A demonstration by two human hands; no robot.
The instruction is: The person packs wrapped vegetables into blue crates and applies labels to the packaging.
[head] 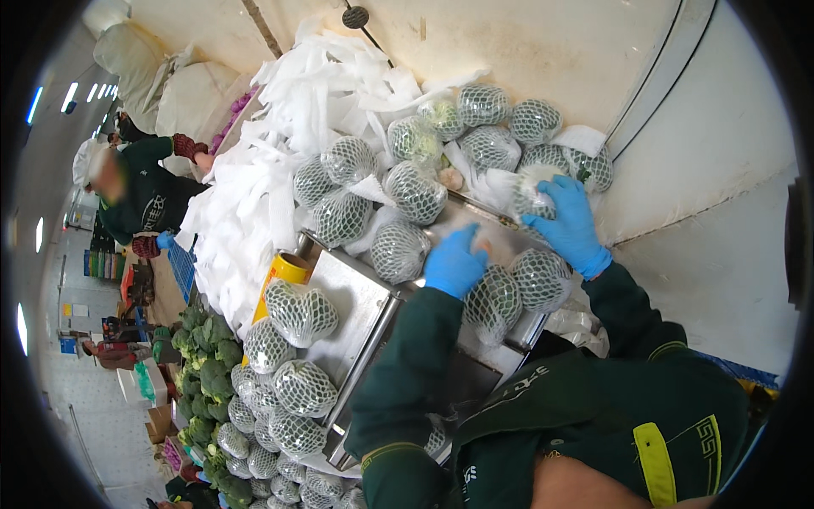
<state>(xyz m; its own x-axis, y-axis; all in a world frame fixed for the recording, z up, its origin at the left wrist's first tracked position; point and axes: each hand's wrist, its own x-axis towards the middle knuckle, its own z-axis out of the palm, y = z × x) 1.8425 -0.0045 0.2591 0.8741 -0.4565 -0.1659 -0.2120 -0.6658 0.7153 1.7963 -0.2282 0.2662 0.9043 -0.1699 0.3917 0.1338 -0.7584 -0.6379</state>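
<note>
My right hand (569, 219), in a blue glove, grips a pale wrapped vegetable head (533, 191) with thumb and fingers apart around it. My left hand (455, 261), also gloved in blue, is over a metal work surface (499, 238); its fingers are apart and I see nothing held. A reddish spot shows at one of its fingertips. Just below the hands sit two broccoli heads in film and white foam netting (493, 304) (540, 280). Another netted head (400, 251) lies left of my left hand. More netted heads (416, 191) are grouped beyond.
White foam net sleeves (248, 210) are heaped at the upper left. A yellow tape roll (292, 267) is beside a metal tray (343, 286). Netted heads (305, 388) and bare broccoli (206, 362) are piled lower left. A co-worker (149, 184) stands behind the heap. A pale wall (540, 51) bounds the far side.
</note>
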